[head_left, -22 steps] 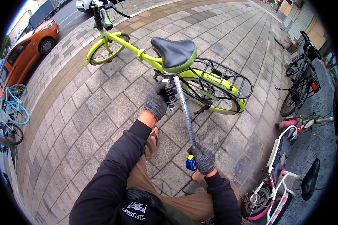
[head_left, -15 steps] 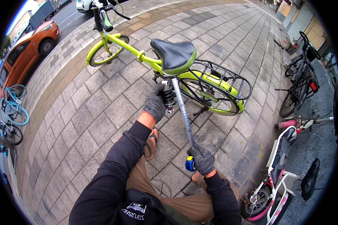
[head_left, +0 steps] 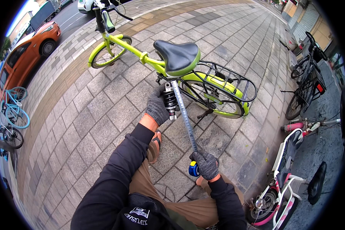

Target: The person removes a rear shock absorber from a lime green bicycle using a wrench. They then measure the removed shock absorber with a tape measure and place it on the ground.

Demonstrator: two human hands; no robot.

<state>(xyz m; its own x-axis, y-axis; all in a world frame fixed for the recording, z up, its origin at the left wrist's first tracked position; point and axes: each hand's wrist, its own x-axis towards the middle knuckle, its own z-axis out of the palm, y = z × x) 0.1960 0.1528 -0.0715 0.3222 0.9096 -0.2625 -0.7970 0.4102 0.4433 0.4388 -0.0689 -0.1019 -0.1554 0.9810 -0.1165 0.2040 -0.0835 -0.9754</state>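
In my left hand (head_left: 155, 106), gloved in grey knit, is a small bicycle shock absorber (head_left: 170, 100) with a black coil spring and metal eyelets at both ends. My fingers wrap it from its left side, and it stands nearly upright. My right hand (head_left: 207, 165), in a matching glove, grips a blue and yellow tape measure (head_left: 194, 168) low and to the right. Its pale metal blade (head_left: 186, 120) runs out from there up to the shock absorber's top end, slanting along its right side. Whether the blade touches it I cannot tell.
Just beyond my hands stands a lime-green bicycle (head_left: 157, 63) with a black saddle (head_left: 176, 55) and rear rack (head_left: 230, 76). A white and pink two-wheeler (head_left: 283, 180) and a dark bicycle (head_left: 306, 84) are at the right. An orange car (head_left: 28, 53) and blue bicycle (head_left: 17, 109) are at the left.
The blade's far end has shifted slightly left, closer to the shock absorber's top. The shock absorber has turned a little in my left hand, showing more of its spring.
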